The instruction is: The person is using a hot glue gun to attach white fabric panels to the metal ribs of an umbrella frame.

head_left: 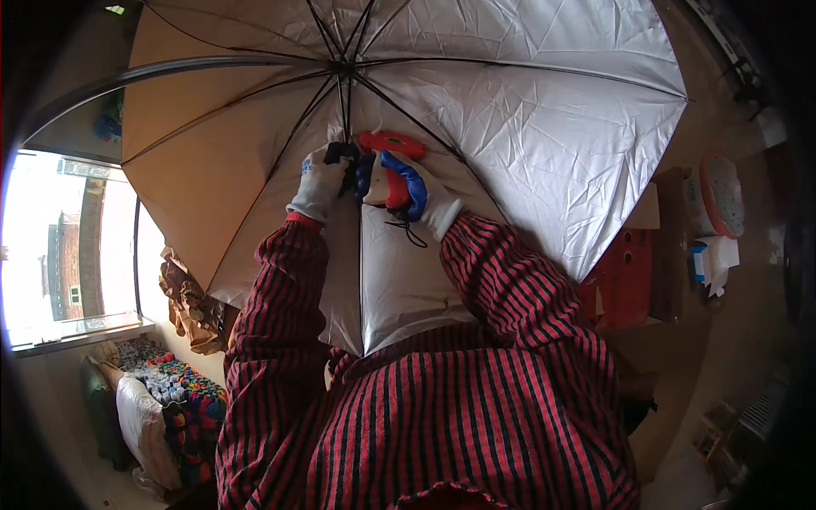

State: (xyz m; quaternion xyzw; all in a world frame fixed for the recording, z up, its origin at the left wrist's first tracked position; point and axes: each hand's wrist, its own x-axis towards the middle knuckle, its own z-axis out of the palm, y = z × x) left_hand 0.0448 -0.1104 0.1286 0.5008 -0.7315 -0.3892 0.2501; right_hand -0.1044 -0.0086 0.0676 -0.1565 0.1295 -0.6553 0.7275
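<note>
An opened umbrella (552,144) with a silvery lining spreads in front of me, its dark ribs meeting at a black hub (343,70). My left hand (319,177), in a white glove with dark blue fingers, is closed at the lower end of the umbrella's shaft (346,110). Beside it, my right hand (419,191), gloved in white and blue, curls around a red piece (397,189) with a black cord loop (414,235) hanging below. Just above my right hand lies a red slotted thing (393,143); its kind is unclear.
At the left are a bright window (64,246) and crumpled brown paper (191,302). Colourful patterned fabric (183,382) is piled below them. On the right stand a red box (625,276), a pink-rimmed basin (722,195) and a white-and-blue carton (714,259).
</note>
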